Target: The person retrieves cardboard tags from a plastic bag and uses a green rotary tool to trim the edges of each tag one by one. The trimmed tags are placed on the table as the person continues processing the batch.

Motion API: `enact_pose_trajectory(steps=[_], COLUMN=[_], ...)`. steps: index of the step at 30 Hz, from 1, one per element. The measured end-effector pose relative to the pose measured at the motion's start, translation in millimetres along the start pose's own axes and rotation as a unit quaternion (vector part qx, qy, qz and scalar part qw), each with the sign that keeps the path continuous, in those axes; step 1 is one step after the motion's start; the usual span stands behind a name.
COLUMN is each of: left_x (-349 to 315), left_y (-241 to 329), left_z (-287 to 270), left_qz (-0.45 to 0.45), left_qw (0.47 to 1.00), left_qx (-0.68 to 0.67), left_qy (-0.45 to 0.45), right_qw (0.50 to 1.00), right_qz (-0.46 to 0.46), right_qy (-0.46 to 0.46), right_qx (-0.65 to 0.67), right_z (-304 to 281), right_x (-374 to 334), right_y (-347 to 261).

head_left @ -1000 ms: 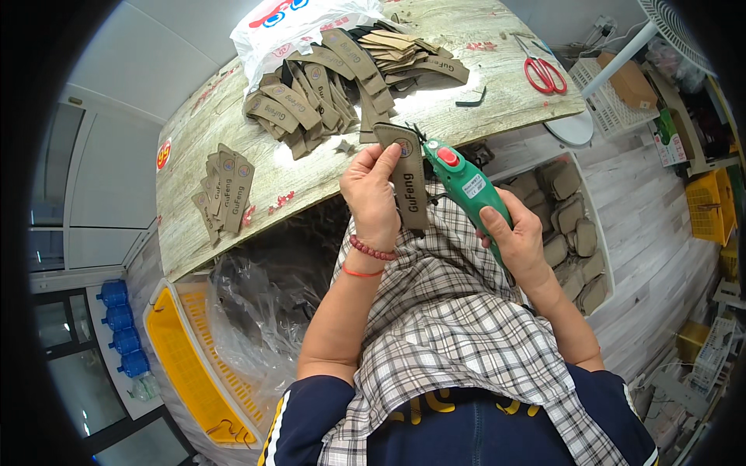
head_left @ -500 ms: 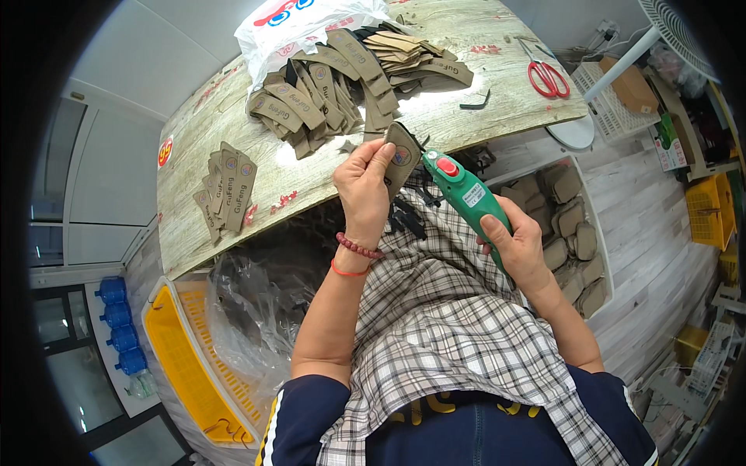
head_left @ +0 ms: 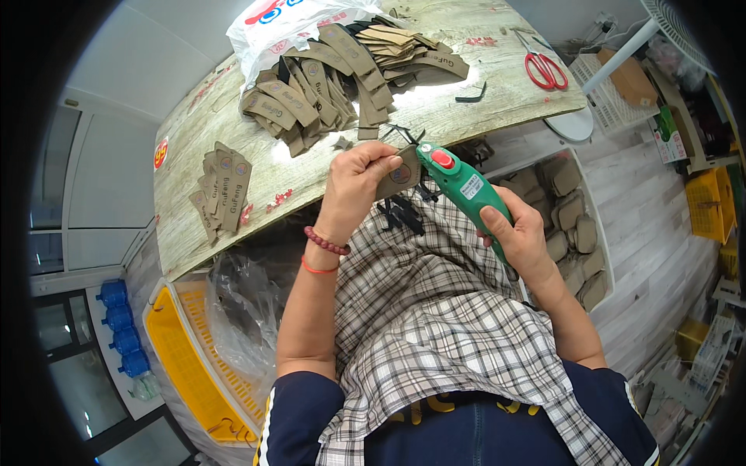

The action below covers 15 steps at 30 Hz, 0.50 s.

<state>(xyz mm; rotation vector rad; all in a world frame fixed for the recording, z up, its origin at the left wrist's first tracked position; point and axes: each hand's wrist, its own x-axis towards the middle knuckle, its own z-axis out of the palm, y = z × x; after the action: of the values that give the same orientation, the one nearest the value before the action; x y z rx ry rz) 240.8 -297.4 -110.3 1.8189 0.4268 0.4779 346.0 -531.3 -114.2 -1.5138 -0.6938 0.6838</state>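
Note:
Pinched between the thumb and fingers of my left hand (head_left: 351, 180) is a khaki fabric tab (head_left: 401, 174) with a small round emblem, turned sideways over the table's front edge. My right hand (head_left: 516, 234) wraps round a green electric cutter (head_left: 465, 183) with a red button. The cutter's head meets the tab's right edge, where a thin black strip (head_left: 404, 132) curls off. Black trimmings (head_left: 401, 216) lie on my plaid apron (head_left: 435, 311) below. On the table, a small fanned stack of printed tabs (head_left: 224, 190) sits left, and a larger pile (head_left: 291, 97) lies further back.
Red-handled scissors (head_left: 545, 71) and a black scrap (head_left: 471, 95) lie on the wooden table (head_left: 497, 116). A white plastic bag (head_left: 311, 14) stands behind the pile. Right of my knees is a white bin (head_left: 609, 256) of khaki pieces; left, a yellow basket (head_left: 175, 357) and clear plastic (head_left: 241, 303).
My left hand has moved left and turned the tab from upright to sideways. The cutter has shifted slightly left along its edge, and a black strip now curls above it.

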Motion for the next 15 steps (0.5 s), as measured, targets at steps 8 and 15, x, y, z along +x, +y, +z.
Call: enact_pose_trajectory(steps=[8,15], left_x=[1,-2], left_y=[-1,-7], left_z=[15,34], left_qz=[-0.046,-0.054], left_qw=[0.94,0.929], left_qx=[-0.297,-0.324], left_qy=[0.159,0.17], right_qw=[0.999,0.999], right_qz=[0.027,0.023], right_qy=[0.03,0.038], right_qx=[-0.003,0.0], right_z=[12,14], right_x=[-5,-4], right_y=[4,2])
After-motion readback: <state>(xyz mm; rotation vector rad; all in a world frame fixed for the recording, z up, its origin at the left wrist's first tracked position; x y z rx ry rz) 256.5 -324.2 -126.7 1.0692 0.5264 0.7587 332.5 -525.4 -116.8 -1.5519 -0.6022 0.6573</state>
